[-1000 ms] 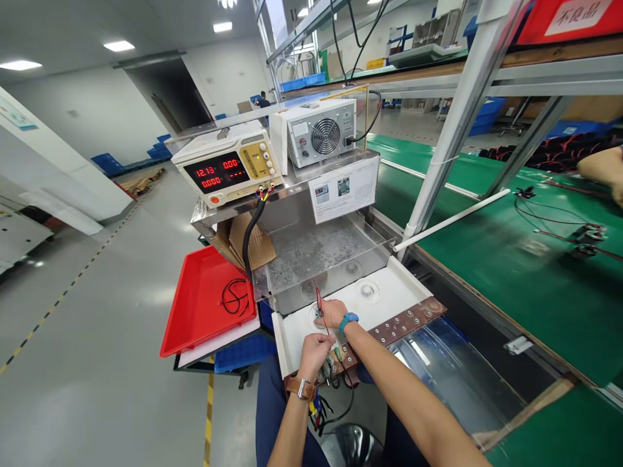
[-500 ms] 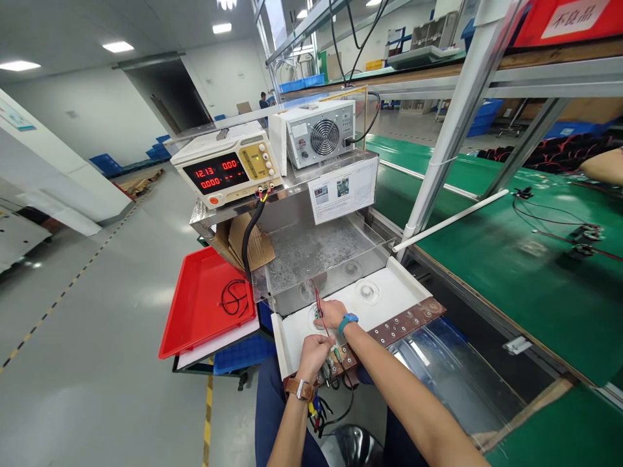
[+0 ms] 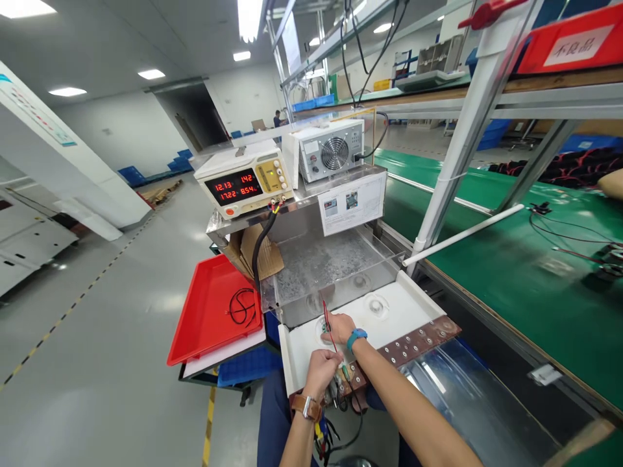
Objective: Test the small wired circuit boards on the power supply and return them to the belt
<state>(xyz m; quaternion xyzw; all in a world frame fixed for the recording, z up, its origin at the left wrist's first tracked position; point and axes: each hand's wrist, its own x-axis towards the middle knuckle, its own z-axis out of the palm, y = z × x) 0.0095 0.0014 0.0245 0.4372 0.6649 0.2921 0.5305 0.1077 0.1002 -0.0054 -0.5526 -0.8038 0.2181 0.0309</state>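
My left hand (image 3: 324, 371) pinches a thin red wire (image 3: 332, 336) above the front edge of a white fixture tray (image 3: 353, 316). Just beyond it, my right hand (image 3: 339, 327) is closed on a small part with a greenish board (image 3: 324, 327), over a round spot of the tray; the fingers cover most of this part. The red wire runs between the two hands. A green clip or plug (image 3: 345, 371) on a black lead lies near my left fingertips, at the brown riveted strip (image 3: 422, 338). The bench power supply (image 3: 243, 181) shows lit red digits.
A second grey power unit (image 3: 335, 152) stands on the metal shelf. At the left is a red tray (image 3: 207, 311) holding a coiled black cable (image 3: 242, 307). A green conveyor belt (image 3: 525, 279) and a white post (image 3: 450, 149) are on the right. A clear plastic panel (image 3: 335, 285) borders the fixture.
The power supply's readings have gone from zeros to 1.42, 17.22 and 8.54, while 12.13 stays. My view has shifted slightly. Both hands keep their grips near the same spot.
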